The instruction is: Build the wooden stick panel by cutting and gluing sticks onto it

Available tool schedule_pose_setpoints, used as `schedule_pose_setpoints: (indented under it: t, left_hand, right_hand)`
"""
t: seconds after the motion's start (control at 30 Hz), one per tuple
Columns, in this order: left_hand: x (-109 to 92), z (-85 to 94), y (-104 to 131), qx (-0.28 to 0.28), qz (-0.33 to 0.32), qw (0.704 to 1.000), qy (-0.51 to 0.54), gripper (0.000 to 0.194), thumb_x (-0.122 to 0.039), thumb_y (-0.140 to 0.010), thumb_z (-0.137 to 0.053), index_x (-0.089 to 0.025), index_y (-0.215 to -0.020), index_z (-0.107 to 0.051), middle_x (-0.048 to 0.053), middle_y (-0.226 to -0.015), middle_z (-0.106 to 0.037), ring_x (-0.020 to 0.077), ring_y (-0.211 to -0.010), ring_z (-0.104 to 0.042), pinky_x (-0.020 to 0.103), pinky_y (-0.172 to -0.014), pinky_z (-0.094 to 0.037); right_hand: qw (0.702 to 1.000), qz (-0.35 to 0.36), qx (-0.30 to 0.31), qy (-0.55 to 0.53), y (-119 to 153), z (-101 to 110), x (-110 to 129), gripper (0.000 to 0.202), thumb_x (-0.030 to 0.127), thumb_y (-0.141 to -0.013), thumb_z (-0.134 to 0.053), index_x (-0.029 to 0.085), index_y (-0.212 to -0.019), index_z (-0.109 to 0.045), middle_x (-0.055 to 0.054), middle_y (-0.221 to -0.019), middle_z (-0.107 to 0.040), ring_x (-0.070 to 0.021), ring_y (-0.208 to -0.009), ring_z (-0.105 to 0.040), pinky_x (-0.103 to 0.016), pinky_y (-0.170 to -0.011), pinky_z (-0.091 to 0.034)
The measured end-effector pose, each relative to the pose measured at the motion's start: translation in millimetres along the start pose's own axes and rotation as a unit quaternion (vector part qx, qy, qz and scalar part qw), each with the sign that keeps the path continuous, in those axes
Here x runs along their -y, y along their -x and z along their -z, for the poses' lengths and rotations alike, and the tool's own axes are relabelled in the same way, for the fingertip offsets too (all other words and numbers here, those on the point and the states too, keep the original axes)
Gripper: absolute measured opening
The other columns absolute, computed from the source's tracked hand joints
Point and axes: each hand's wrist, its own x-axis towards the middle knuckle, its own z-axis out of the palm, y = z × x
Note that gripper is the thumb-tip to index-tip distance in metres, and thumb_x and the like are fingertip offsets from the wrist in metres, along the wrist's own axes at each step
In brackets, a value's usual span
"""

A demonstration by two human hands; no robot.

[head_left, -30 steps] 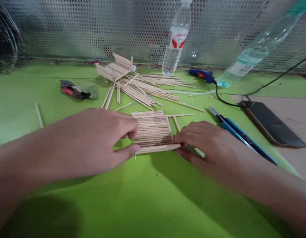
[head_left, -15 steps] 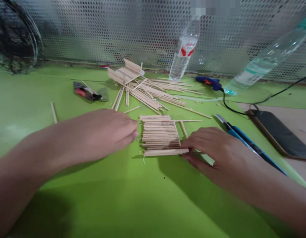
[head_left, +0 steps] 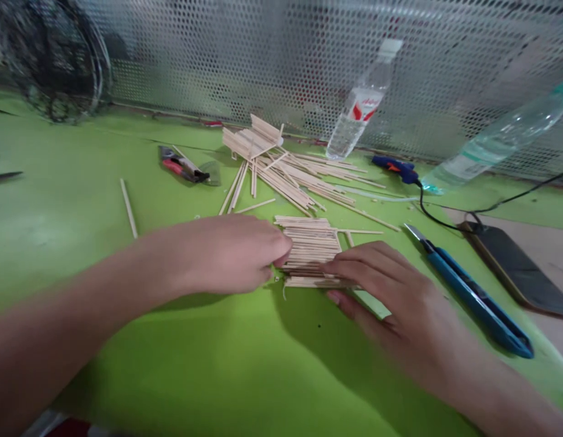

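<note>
Between the left hand (head_left: pixel 238 252), grip unclear, and the right hand (head_left: pixel 395 288), thumb parted, lies a stick panel (head_left: pixel 311 246).

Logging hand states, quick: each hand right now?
Left hand: curled at the wooden-stick panel; grip can't be told.
Right hand: open, at the panel's near edge.
</note>
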Motion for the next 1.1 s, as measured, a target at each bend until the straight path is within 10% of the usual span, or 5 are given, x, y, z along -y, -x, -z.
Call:
schedule_pose_setpoints:
  t: [1.1]
  left_hand:
    - [-13.0,2.0,-9.8,0.06,-0.04,0.997,0.0,0.014,-0.031,-0.086,-0.056,-0.022,-0.086,-0.067,0.004,-0.08,-0.069,0.0174,-0.063,-0.058,0.032,-0.054,-0.035]
  right_hand:
    - [0.994,-0.012,-0.046,-0.103,-9.6,-27.7,10.2,0.022,0.006,-0.099,-0.058,0.023,-0.106,-0.069,-0.005,-0.102,-0.071,-0.0226,-0.099,-0.058,-0.043,-0.083,-0.046]
